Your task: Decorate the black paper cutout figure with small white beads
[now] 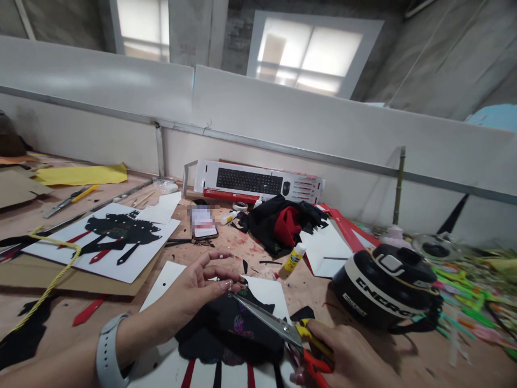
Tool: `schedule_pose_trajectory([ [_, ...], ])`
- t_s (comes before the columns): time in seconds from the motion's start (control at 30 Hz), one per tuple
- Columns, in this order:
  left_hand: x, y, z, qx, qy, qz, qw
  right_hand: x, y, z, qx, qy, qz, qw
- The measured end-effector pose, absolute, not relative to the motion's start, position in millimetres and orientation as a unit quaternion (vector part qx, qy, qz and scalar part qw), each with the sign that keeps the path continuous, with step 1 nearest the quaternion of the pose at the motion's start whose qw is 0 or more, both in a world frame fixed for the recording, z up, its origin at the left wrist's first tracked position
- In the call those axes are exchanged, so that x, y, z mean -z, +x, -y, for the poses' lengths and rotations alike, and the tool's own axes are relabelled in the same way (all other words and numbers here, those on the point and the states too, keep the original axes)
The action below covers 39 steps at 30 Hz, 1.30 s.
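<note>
A person's two bare hands work above a cluttered pinkish desk, over its middle, toward the near edge. The right hand grips scissors by yellow and orange-red handles, its fingers curled round the loops; the blades point up and left, almost together. The left hand, a pale watch on its wrist, reaches in from the left, thumb and fingertips drawn close at the scissor tips. Whether they pinch anything is too small to tell. Just beneath lies a dark, wavy-edged piece with a purple, butterfly-like mark. It rests on a white sheet, and red and black strips extend from its lower side toward the near edge of the desk.

Nearer the desk's left edge, a second white sheet carries a similar black shape with pointed strips; a yellow cord crosses its left side. Beyond the hands stand a yellow glue stick and, farther left, a phone. Behind them are crumpled black and red cloth and, at the back edge, a keyboard box. To the right sits a black container lettered "ENERGY", with bright coloured strips beyond it toward the desk's right edge.
</note>
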<state>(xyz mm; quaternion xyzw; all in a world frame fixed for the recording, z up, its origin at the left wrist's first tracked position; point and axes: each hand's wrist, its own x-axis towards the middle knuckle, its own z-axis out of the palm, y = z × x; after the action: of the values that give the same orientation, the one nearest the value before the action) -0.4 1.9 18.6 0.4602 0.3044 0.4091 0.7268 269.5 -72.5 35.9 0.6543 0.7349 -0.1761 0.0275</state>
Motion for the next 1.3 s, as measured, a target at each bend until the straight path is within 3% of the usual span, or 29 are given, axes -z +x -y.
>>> schedule_pose_trajectory([
  [0.67, -24.5, -4.4, -4.1, -0.409, 0.469, -0.329, 0.71, -34.7, 271.4, 73.8, 0.178, 0.652, -0.737, -0.007],
  [1.3, -24.3, -5.4, -10.2, -0.418, 0.392, -0.336, 0.747, -31.4, 275.0, 71.4, 0.109, 0.646, -0.755, -0.022],
])
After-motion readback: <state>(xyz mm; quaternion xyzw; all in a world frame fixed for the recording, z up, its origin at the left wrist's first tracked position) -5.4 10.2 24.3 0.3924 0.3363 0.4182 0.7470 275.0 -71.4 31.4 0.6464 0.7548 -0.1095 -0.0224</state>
